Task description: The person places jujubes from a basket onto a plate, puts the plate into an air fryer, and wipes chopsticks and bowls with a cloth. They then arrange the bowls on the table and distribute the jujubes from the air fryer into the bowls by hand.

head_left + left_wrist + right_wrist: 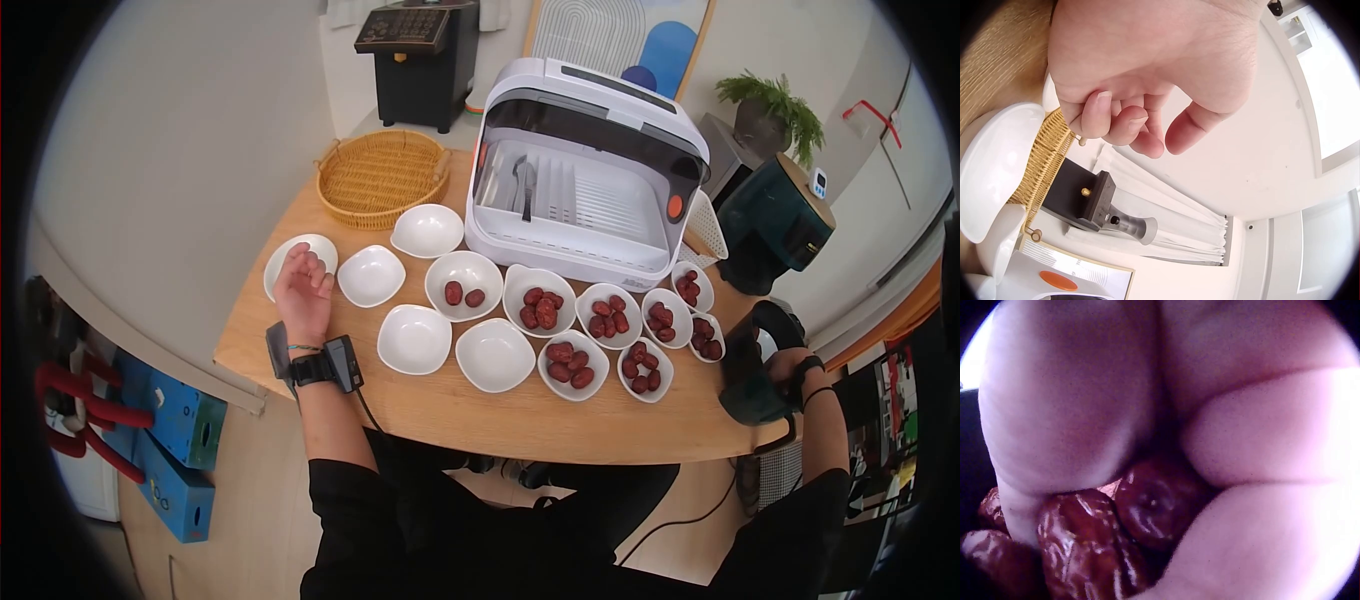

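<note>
My right hand (pixel 790 367) reaches down into a dark green handled container (pixel 745 398) at the table's right end. In the right wrist view its fingers curl round a wrinkled red date (pixel 1157 503), with another date (pixel 1082 544) against them and more dates (pixel 997 565) at lower left. At the table's left end, my left hand (pixel 303 300) is held palm up, fingers loosely curled and holding nothing, over a white dish (pixel 322 248). Several white bowls hold red dates (pixel 545 312); others, such as one bowl (pixel 415 340) near the left, hold none.
A white dish cabinet (pixel 590 270) with a dark raised lid stands behind the bowls, cutlery inside. The wicker basket (pixel 375 215) is at back left, and a black machine (pixel 420 90) behind it. At back right stands a dark green appliance (pixel 775 220) near a potted plant (pixel 765 120).
</note>
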`<action>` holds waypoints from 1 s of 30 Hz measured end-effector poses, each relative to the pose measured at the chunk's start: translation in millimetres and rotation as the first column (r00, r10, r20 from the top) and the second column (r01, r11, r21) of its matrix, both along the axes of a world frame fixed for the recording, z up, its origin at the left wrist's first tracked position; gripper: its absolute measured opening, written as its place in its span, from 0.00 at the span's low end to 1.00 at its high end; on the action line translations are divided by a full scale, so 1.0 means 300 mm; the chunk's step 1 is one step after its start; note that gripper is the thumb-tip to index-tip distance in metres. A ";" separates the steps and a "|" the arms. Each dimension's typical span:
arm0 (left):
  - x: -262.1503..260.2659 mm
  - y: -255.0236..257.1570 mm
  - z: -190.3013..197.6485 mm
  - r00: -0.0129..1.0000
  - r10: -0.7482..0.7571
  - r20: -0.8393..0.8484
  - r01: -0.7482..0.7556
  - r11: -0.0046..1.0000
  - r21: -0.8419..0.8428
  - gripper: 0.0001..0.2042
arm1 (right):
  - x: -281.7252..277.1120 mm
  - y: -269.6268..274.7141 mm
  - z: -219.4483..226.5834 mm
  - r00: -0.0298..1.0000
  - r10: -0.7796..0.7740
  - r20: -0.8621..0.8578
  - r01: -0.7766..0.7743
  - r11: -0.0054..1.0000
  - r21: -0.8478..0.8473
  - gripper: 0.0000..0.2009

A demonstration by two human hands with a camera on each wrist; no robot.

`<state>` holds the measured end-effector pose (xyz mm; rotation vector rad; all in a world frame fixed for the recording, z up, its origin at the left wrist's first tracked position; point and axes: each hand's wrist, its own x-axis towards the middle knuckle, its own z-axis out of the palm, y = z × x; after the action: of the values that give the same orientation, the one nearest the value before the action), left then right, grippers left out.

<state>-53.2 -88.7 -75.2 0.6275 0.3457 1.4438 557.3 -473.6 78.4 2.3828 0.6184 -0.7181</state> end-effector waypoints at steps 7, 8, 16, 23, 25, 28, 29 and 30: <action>0.004 -0.005 0.007 1.000 0.006 -0.008 -0.006 1.000 -0.005 0.09 | 0.029 -0.019 0.002 0.996 0.080 -0.028 -0.080 0.997 0.013 0.22; 0.004 -0.007 0.009 1.000 0.005 -0.010 -0.005 1.000 -0.006 0.09 | 0.017 -0.018 0.011 0.999 0.026 -0.039 -0.024 0.998 0.053 0.23; 0.006 -0.004 0.006 0.999 0.024 -0.027 -0.024 0.999 -0.026 0.09 | 0.097 -0.058 -0.033 0.981 -0.066 -0.182 0.107 0.969 0.222 0.21; 0.005 -0.004 0.008 0.999 0.017 -0.033 -0.017 1.000 -0.023 0.09 | 0.185 -0.075 -0.073 0.937 -0.125 -0.327 0.212 0.946 0.244 0.22; 0.008 -0.003 0.006 0.999 0.032 -0.026 -0.033 0.999 -0.032 0.09 | 0.198 -0.079 -0.079 0.933 -0.130 -0.336 0.220 0.943 0.248 0.23; 0.003 -0.001 0.004 1.000 0.017 -0.024 -0.018 1.000 -0.012 0.09 | 0.235 -0.092 -0.101 0.921 -0.148 -0.359 0.246 0.938 0.246 0.23; 0.002 -0.001 0.004 1.000 0.019 -0.023 -0.019 1.000 -0.013 0.09 | 0.231 -0.085 -0.100 0.914 -0.159 -0.374 0.261 0.935 0.240 0.24; 0.002 0.000 0.005 1.000 0.008 -0.014 -0.008 1.000 -0.015 0.09 | 0.225 -0.077 -0.097 0.915 -0.155 -0.374 0.257 0.936 0.240 0.24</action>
<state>-52.7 -88.8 -73.9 0.6246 0.3703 1.4438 624.8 -496.7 49.3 2.6348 0.6526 -1.2420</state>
